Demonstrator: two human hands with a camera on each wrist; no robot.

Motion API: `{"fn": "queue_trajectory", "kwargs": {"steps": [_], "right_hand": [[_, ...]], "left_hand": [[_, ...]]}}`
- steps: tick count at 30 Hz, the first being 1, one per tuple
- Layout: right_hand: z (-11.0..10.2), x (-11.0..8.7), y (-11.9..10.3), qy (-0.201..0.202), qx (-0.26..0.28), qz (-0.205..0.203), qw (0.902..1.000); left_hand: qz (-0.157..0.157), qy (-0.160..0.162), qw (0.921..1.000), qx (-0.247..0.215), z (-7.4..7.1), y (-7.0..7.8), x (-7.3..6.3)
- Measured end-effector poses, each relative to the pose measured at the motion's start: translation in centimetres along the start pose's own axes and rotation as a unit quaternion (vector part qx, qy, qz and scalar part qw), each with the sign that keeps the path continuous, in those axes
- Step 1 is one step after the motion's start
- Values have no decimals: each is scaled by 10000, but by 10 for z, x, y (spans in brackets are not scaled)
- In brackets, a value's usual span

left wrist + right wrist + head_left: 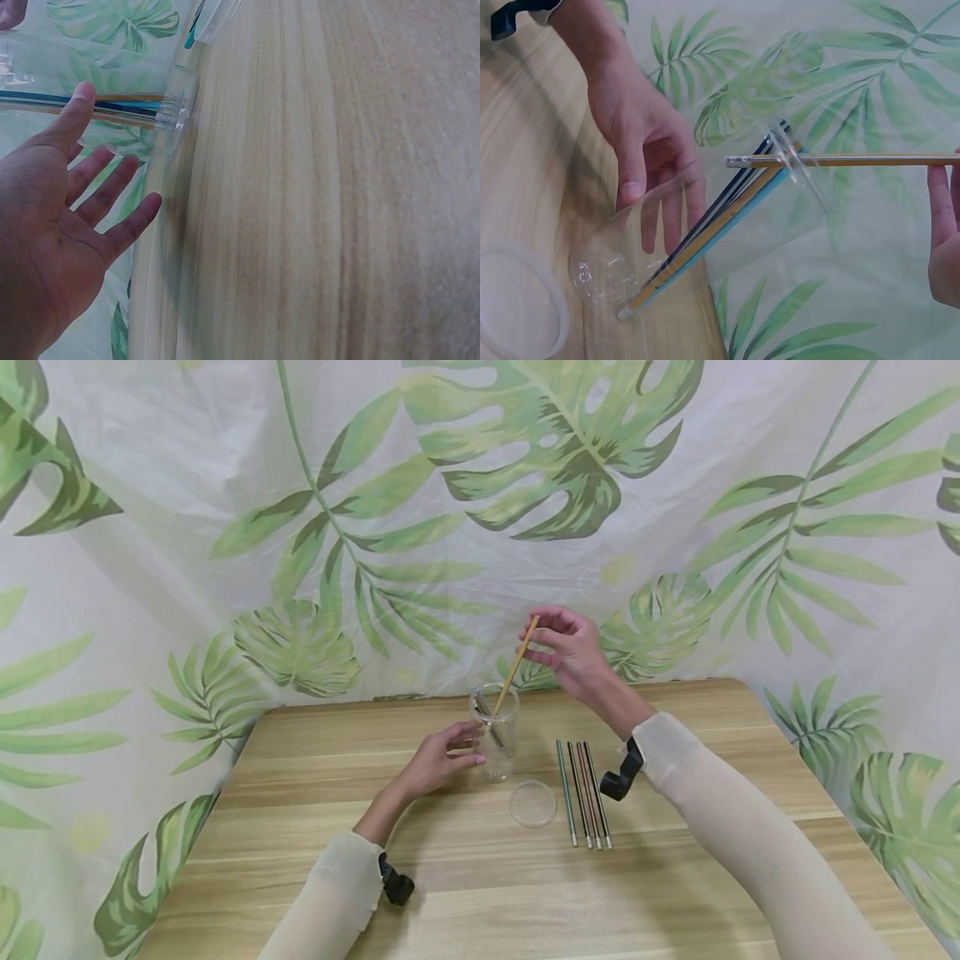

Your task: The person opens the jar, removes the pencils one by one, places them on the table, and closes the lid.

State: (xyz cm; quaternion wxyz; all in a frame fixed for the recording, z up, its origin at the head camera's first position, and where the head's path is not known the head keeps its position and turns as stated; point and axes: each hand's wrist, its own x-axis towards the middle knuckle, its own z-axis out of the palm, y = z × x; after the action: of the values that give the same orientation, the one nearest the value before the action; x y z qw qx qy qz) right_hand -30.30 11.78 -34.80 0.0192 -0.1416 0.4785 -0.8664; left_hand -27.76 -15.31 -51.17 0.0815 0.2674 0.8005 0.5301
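Observation:
My right hand (567,652) pinches a yellow pencil (519,662) near its upper end. The pencil slants down into the mouth of a tall clear plastic cup (504,762); its eraser end (739,161) is just inside the rim in the right wrist view. Several pencils (705,234), dark, yellow and light blue, lean inside the upright cup. Beside the cup's left side is my left hand (441,762), fingers spread and fairly straight, thumb apart in the left wrist view. Whether it touches the cup I cannot tell.
A round clear lid (532,804) lies on the wooden table (480,902) in front of the cup. To its right several pencils (584,793) lie side by side, one of them green. A leaf-patterned cloth (480,568) hangs behind the table's back edge.

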Motion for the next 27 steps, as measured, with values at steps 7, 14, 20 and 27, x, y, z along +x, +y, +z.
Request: {"fn": "queue_trajectory", "kwargs": {"steps": [7,14,20,27], "right_hand": [[-4,-1,-10,289,499,-145,9982],[-11,-3,-22,395,1005,-261,9938],[-18,-6,-31,447,1251,-291,9907],[-27,-14,-38,557,1341,-123,9893]], "left_hand": [[-34,-9,10000,-58,0,1,0],[-33,-32,10000,-88,1,1,0],[-46,-47,9999,-134,0,0,0],[-10,-51,9999,-124,0,-1,0]]}}
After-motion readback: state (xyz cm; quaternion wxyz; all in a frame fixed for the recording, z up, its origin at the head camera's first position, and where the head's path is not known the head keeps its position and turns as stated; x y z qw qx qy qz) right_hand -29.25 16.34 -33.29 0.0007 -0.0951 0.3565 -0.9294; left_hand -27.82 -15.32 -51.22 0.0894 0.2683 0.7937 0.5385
